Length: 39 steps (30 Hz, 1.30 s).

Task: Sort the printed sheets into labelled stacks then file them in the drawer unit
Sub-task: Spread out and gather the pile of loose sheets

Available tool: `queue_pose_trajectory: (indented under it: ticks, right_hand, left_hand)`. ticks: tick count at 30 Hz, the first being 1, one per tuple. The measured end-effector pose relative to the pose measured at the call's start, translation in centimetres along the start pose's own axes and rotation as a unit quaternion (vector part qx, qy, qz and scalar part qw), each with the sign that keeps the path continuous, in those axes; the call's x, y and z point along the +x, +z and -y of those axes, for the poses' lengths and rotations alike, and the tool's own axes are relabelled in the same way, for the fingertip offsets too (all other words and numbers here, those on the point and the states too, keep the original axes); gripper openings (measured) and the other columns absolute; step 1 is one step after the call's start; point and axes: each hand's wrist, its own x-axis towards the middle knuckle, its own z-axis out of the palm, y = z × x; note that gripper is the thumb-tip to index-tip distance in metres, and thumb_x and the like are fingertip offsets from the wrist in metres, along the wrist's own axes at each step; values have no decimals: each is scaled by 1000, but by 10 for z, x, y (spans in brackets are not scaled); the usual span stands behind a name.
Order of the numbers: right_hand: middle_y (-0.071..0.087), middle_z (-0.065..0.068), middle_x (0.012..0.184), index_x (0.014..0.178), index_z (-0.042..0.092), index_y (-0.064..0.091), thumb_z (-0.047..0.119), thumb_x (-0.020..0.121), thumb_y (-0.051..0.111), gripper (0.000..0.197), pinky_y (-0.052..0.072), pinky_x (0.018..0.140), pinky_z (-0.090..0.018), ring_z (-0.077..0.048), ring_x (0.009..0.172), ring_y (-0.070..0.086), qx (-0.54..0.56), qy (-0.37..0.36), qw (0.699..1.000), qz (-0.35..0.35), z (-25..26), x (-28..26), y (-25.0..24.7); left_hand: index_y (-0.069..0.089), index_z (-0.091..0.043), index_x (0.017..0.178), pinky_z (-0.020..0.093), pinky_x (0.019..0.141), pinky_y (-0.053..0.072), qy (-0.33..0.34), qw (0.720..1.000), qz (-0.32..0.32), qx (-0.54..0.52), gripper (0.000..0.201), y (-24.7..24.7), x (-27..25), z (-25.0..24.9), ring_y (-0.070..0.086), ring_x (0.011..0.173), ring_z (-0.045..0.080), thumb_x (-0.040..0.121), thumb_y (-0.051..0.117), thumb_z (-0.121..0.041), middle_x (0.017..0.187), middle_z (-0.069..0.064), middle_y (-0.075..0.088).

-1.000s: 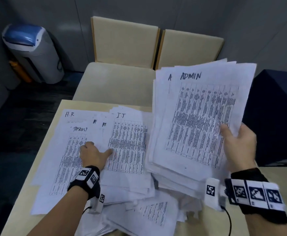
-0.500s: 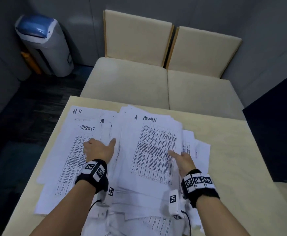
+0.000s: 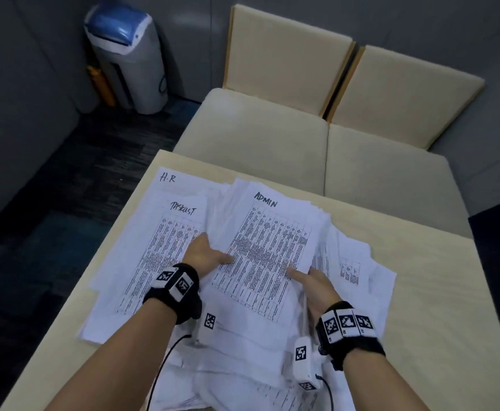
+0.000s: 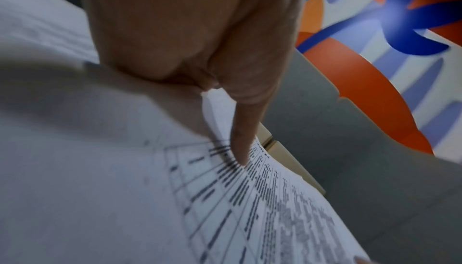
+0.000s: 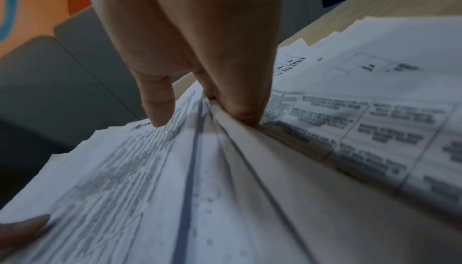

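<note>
On the pale wooden table [image 3: 420, 292], a thick stack of printed sheets headed "ADMIN" [image 3: 269, 250] lies over the middle of a wider spread of paper, its top edge pointing toward the table's far edge. The left hand [image 3: 204, 255] holds the stack's left edge, thumb lying on the top sheet and the fingers tucked under the paper; in the left wrist view the thumb [image 4: 240, 145] presses on the printed grid. The right hand [image 3: 314, 281] holds the stack's right edge the same way, thumb on top and fingers under the edge, and the right wrist view shows the fingers [image 5: 237, 90] pushed in beneath a bundle of sheet edges. Just left of this stack, partly under it, lies a sheet headed "TASKLIST" [image 3: 165, 241], and beneath that a sheet marked "H.R" [image 3: 168, 178] reaches toward the table's far left corner. Loose printed sheets [image 3: 352, 262] fan out to the right of the ADMIN stack, and more lie in a heap toward the near edge. Beyond the far edge stands a beige cushioned bench [image 3: 272, 129], with a grey bin with a blue lid [image 3: 124, 54] on the floor to its left.
</note>
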Motion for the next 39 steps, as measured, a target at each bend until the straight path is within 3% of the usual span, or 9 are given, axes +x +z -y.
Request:
queue_pose_trajectory:
  ticks: [5,10,16,20,23,27,33,36,39]
  right_hand:
    - [72,-2,123,122,15,66,17,93,72,30,50,105,-43,-21,111,67,-16,-37,998,-41,-13,-10,-5]
    - [53,-18,138,130,9,51,39,83,81,63,42,110,-44,-35,128,51,-146,0,949,-278,-20,-11,-50]
    - [67,-12,100,123,0,60,22,96,68,35,54,73,-36,-26,80,63,-156,3,980,-121,-27,-10,-40]
    - [55,-16,145,139,-2,53,30,107,46,46,39,114,-40,-31,131,53,-174,20,980,-92,-21,-23,-13]
    - [44,-10,153,151,0,41,45,107,42,63,29,118,-36,-29,145,39,-92,13,993,-67,-20,-23,-9]
    - [50,1,152,149,19,49,78,63,77,108,37,117,-44,-21,139,48,40,-11,999,-4,-19,-28,-25]
    - [66,-1,125,135,18,56,46,55,93,92,55,79,-27,-15,108,64,149,-172,972,52,22,-56,-44]
    - [70,11,87,107,19,61,56,37,98,88,56,80,-33,-8,82,66,167,-253,949,92,52,-79,-45]
    - [71,13,83,107,24,64,71,41,91,85,55,75,-27,-5,77,67,209,-281,933,84,75,-94,-47]
  left_hand:
    - [58,-17,127,43,97,52,95,989,48,-102,66,-7,-26,-9,67,107,21,69,86,-3,113,-1,72]
    - [51,-18,131,39,90,55,167,983,29,-77,77,-32,-33,-15,67,106,18,65,91,-13,118,-3,68]
    - [39,-9,140,50,109,40,16,990,62,-126,99,-32,-24,24,58,120,29,61,92,-34,132,5,59]
    - [51,-14,135,56,107,42,0,981,98,-169,86,-12,-23,46,61,116,32,60,92,-22,125,9,67]
    - [48,-14,136,51,105,43,36,986,56,-150,74,0,-29,39,56,117,32,72,83,-2,121,7,64]
    - [51,-20,137,43,103,49,134,966,130,-177,74,-14,-57,5,64,116,21,73,82,0,121,-2,70]
    - [49,-12,137,43,85,58,265,902,277,-197,74,-48,-111,-64,67,110,30,71,80,2,125,12,67]
    - [54,-7,127,30,74,58,297,881,305,-208,63,-55,-128,-84,70,97,24,70,69,15,112,10,72]
    - [60,-4,116,32,74,59,310,865,327,-221,57,-59,-129,-89,71,89,24,64,72,16,103,12,73]
